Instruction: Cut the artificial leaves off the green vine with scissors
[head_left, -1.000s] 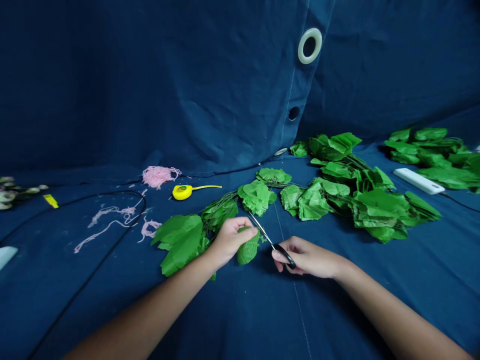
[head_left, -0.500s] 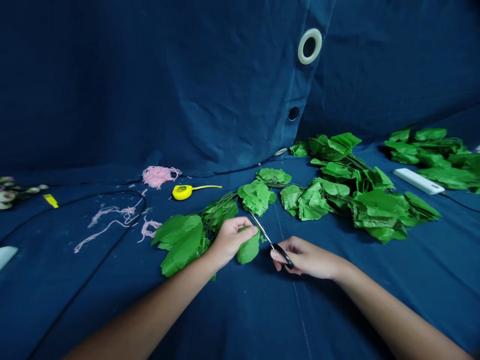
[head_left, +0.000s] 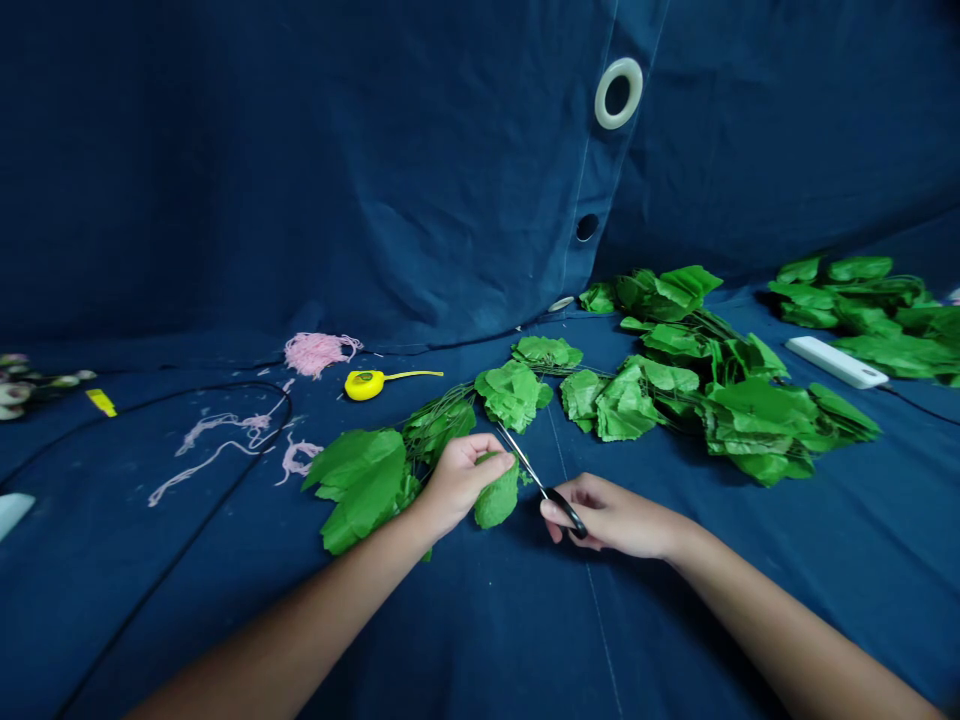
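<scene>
My left hand (head_left: 466, 476) is closed, thumb against fingers, on a green artificial leaf (head_left: 496, 497) that hangs below the fingertips. My right hand (head_left: 600, 512) grips the black handles of a pair of scissors (head_left: 531, 466). The metal blades point up and left, their tips beside my left fingertips. A small green scrap (head_left: 525, 470) shows by the blades. Just behind my hands lies a leaf cluster (head_left: 511, 394). Left of my left hand, larger leaves (head_left: 360, 480) spread on the cloth, partly covered by my forearm.
Bunches of green leaves (head_left: 757, 410) lie to the right, near a white power bank-like block (head_left: 836, 362) with a cord. A yellow tape measure (head_left: 365, 385), pink yarn (head_left: 319, 352) and a black cable (head_left: 195, 520) lie left on the blue cloth (head_left: 480, 630). A blue curtain (head_left: 450, 150) hangs behind.
</scene>
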